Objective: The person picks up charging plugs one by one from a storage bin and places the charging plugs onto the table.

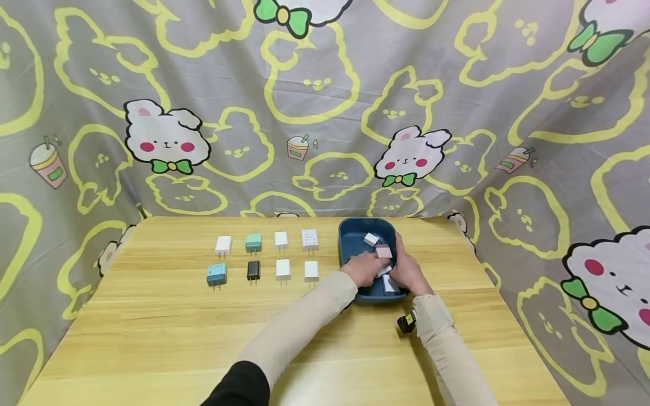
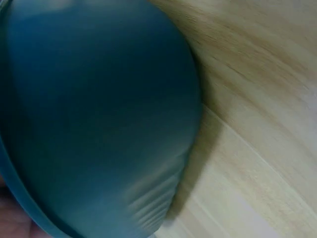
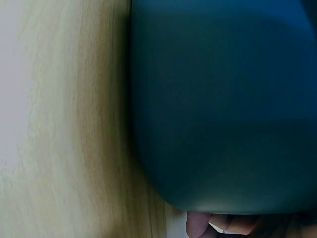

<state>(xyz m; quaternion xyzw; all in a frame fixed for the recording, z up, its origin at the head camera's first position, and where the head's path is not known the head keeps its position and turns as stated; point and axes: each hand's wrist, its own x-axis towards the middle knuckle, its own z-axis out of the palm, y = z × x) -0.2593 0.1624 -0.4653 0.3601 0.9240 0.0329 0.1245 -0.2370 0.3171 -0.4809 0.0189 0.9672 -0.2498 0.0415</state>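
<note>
Reaching into blue bin (image 1: 355, 234): left hand (image 1: 363, 269), from lower left, fingertips at pink charger (image 1: 384, 252) inside; grip unclear.
Along right rim: right hand (image 1: 408, 274), one finger extended; hold unclear.

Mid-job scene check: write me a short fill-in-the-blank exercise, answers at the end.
Left of the bin, adapters lie in ____ rows.
Each row holds ____ adapters.
Next to the blue adapter in its row lies one coloured ____.
The left hand reaches into the ____.
Missing words: two; four; black; bin.
</note>
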